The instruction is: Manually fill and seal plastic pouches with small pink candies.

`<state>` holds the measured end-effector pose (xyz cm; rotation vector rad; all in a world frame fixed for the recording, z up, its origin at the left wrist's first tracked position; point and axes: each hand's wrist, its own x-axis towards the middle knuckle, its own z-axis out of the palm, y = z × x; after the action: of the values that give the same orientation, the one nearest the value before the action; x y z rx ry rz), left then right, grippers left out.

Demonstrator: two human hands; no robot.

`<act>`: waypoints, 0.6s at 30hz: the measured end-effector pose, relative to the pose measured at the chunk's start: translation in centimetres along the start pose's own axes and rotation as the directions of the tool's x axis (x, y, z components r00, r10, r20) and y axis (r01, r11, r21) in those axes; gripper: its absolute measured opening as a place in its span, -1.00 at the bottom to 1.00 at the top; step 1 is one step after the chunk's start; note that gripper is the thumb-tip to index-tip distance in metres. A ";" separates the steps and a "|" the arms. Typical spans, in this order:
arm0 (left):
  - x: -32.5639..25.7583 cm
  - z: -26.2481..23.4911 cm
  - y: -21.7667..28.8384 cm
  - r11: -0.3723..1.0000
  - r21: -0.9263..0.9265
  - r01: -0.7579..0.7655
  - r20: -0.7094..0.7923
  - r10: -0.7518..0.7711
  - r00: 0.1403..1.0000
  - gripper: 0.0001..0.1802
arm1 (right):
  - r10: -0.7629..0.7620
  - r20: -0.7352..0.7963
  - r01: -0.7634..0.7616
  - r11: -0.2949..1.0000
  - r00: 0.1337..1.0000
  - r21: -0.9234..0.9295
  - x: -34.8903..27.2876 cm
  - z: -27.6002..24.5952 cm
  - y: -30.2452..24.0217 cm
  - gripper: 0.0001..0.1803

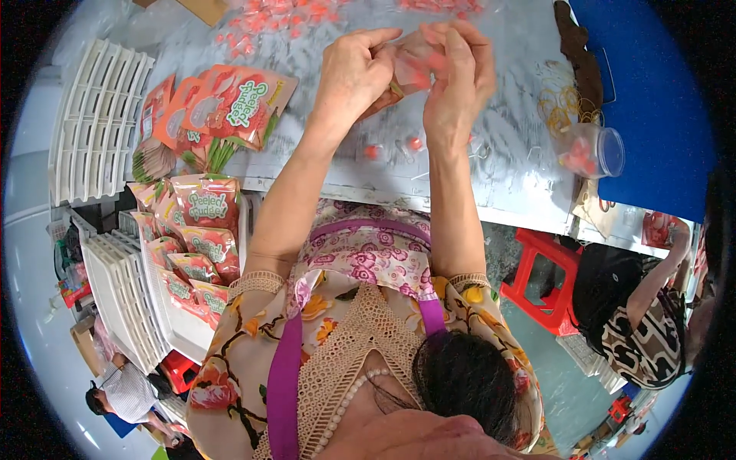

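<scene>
Over the grey-white worktable (pixel 307 165), my left hand (pixel 354 77) is closed, pinching a clear plastic bag (pixel 410 54) by its left side. My right hand (pixel 461 80) grips the bag's other side, its fingers a little smeared by motion. Something pink-red shows through the plastic, too blurred to name. Partly hidden below my left hand is a red-and-brown printed pouch (pixel 381 103); whether I hold it too, I cannot tell. Small clear-wrapped pieces with red-orange parts (pixel 372 152) lie on the table between my forearms.
Flat printed pouches (pixel 238 107) lie at left, beside white slatted trays (pixel 100 115). Filled pouches (pixel 205 203) stand in a white tray below. More red pieces (pixel 280 15) lie far off. Rubber bands (pixel 563 100), a clear jar (pixel 609 152) and a blue sheet (pixel 659 115) are at right, near a red stool (pixel 544 280) and another person (pixel 644 330).
</scene>
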<state>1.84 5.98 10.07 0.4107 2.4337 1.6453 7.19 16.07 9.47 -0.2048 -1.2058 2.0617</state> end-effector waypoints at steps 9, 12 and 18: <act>0.2 -1.1 0.1 0.804 0.338 -0.489 0.107 0.484 0.869 -0.68 | -0.315 0.374 0.488 0.590 0.872 -0.643 0.7 -0.4 0.8 -0.61; 1.0 -3.2 1.1 0.928 0.188 -0.321 0.214 0.281 0.936 -0.68 | -0.286 0.214 0.357 0.743 0.934 -0.566 0.9 -2.2 0.6 -0.61; 1.2 -5.4 2.4 0.918 -0.338 -0.208 -0.044 0.205 0.978 -0.68 | -0.111 0.325 0.340 0.171 0.939 -0.925 -3.8 -13.1 5.3 -0.41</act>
<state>-0.54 2.46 14.30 0.6217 2.1058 2.1097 13.36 21.08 -2.74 -0.3857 -2.3940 0.7110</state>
